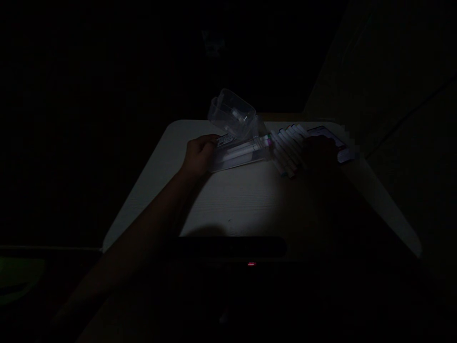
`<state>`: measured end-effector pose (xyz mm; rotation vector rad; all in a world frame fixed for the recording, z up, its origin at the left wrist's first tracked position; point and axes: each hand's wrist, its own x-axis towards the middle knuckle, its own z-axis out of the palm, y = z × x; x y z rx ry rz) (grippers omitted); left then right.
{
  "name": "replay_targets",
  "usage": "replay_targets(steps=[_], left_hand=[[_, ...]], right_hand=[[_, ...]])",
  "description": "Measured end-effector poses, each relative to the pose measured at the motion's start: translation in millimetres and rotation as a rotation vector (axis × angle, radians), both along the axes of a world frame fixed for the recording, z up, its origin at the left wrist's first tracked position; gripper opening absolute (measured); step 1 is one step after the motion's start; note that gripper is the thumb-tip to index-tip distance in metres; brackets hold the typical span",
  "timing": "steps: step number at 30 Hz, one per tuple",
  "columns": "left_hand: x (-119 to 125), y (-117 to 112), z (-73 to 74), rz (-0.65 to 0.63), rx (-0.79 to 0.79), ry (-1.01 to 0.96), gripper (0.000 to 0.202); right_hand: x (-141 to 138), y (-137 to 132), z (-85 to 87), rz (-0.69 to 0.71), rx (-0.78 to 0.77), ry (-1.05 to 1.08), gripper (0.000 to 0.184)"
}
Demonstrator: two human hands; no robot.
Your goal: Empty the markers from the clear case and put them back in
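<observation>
Left hand (200,155) holding the left end of one clear plastic case (228,165), open, on the desk (232,197), markers (243,149) inside; right hand (321,150) in deep shadow, grip unreadable, beside loose white markers (290,143); phone (344,154) adjacent.

Left hand (198,155) curled, right hand (319,150) in shadow, both arms (153,209) outstretched

left hand (198,155) gripping the left end of a clear plastic case (239,162), lid (228,112) raised, white markers (239,149) inside, right hand (319,148) (in deep shadow) at loose markers (288,143), pale tabletop (232,202) beneath
</observation>
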<state>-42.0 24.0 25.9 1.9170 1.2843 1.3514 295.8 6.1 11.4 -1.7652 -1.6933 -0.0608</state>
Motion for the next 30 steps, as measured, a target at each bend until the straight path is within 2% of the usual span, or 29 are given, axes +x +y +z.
replay_targets(steps=[2,4,9,21,30], left_hand=[[-0.3,0.7,-0.3,0.001,0.003,-0.005,0.036],[-0.7,1.1,-0.6,0.000,0.007,-0.002,0.035],[-0.4,-0.8,0.9,-0.009,0.008,-0.002,0.033],[0.1,-2.0,1.6,-0.005,0.012,-0.001,0.035],[0.1,-0.4,-0.6,-0.012,-0.015,-0.018,0.037]], right_hand=[[-2.5,-3.8,4.8,-0.132,-0.071,-0.123,0.010],[-4.7,-7.3,9.1,-0.173,-0.122,-0.195,0.017],[-8.6,-13.2,18.1,-0.178,-0.160,-0.222,0.026],[-21.5,-23.8,40.6,-0.202,-0.490,-0.449,0.041],[-23.3,-30.4,45.8,-0.159,-0.480,-0.408,0.043]])
